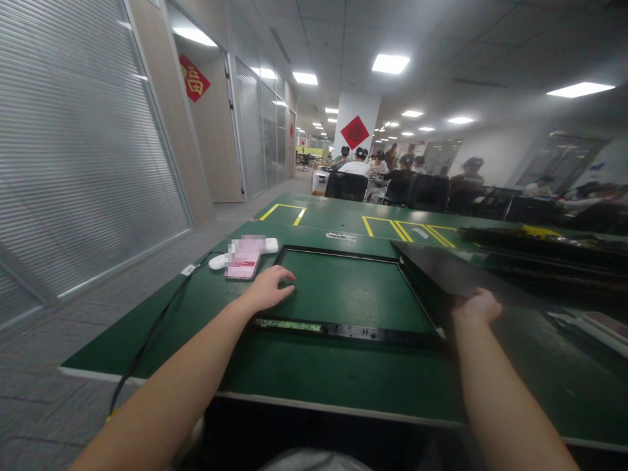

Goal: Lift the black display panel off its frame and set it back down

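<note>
Nearest to the viewer, the green desk (333,379) is carrying a thin black frame (377,332), which is lying flat before the person; its longer direction seems to be running from left to right, and a pale green strip (289,324) is showing on its near bar. Over the left side of this frame the left grip (269,288) is hovering or resting, with its fingers loosely bent and a gap between finger and thumb, where nothing is being held; whether it is touching the frame, I cannot tell. Beyond the right side of the frame, the right grip (478,306) is holding a dark flat panel (439,267) by its near edge. The important relation is here: the panel is slanting instead of lying flat, and from the right grip it is extending away and to the left, so that its left edge is coming very near to the right bar of the frame; contact there is not clear, and blur is hiding which axis of the panel is the longer. Clearly the right hand is the nearer one to it. Farther away, a pink phone (245,265) is lying left of the frame, yellow tape marks (282,206) are lining the desk, and behind it several people (356,168) are sitting among black chairs (346,188)
</note>
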`<state>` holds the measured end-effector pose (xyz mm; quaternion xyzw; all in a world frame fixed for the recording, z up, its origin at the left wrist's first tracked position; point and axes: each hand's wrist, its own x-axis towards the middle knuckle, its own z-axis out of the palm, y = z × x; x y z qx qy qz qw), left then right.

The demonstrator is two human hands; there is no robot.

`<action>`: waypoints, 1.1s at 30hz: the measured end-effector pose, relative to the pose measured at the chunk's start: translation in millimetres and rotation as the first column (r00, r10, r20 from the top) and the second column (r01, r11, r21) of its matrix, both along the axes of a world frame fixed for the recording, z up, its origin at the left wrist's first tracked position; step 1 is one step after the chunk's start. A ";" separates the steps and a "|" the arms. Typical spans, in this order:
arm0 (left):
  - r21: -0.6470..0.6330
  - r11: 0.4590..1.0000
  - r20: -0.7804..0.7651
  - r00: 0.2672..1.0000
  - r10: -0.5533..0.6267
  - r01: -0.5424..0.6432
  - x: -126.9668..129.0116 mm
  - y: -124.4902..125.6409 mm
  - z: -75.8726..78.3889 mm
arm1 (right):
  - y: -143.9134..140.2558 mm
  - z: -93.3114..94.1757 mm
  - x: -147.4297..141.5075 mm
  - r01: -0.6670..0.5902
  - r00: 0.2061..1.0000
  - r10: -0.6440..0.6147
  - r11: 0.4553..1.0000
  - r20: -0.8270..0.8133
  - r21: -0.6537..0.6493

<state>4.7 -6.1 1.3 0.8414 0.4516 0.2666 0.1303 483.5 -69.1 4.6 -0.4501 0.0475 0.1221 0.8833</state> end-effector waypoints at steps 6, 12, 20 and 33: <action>0.004 1.000 -0.004 1.000 -0.020 0.020 -1.1 0.8 -1.2 | 7.9 -10.9 11.2 0.024 1.000 -0.024 0.999 -0.001 -0.039; 0.003 1.000 -0.011 1.000 -0.028 0.028 -0.8 1.0 -2.8 | 11.0 -24.4 17.0 -0.013 1.000 0.012 0.999 -0.017 -0.041; -0.042 0.998 -0.033 0.998 -0.051 0.050 -7.1 0.0 6.7 | 11.6 -33.8 30.2 -0.129 0.984 0.116 0.987 -0.132 -0.092; -0.087 0.987 -0.064 0.988 -0.143 0.137 -9.6 0.3 3.2 | 5.6 -30.4 35.2 -0.356 0.927 0.344 0.932 -0.148 -0.063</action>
